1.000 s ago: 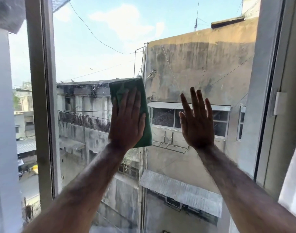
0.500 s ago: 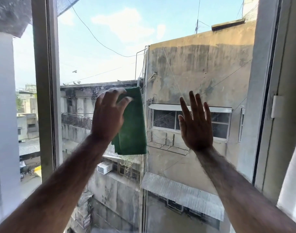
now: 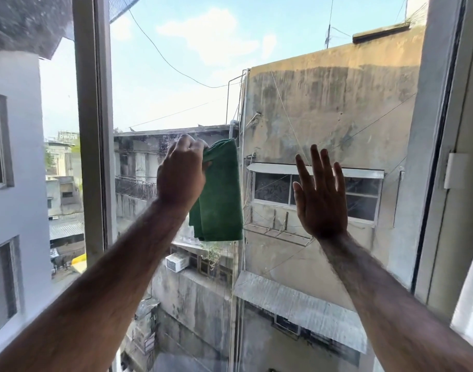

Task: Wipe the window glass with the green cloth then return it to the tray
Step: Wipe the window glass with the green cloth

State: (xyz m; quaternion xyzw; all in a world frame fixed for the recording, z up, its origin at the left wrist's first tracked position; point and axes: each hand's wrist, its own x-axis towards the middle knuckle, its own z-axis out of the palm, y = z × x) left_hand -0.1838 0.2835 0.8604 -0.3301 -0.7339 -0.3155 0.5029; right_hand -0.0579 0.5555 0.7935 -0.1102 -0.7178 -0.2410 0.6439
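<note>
Wiping seems done: left hand (image 3: 180,178) pinches the green cloth (image 3: 219,194) at its ten o'clock corner; right hand (image 3: 320,200) spread on the glass (image 3: 176,49). Next, find the unseen tray.

Two bare, hairy forearms — no sleeves

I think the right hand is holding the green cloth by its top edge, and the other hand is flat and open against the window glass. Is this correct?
Not quite: the head view shows the left hand pinching the green cloth by its top edge. The right hand is the open one, fingers spread at the window glass.
</note>
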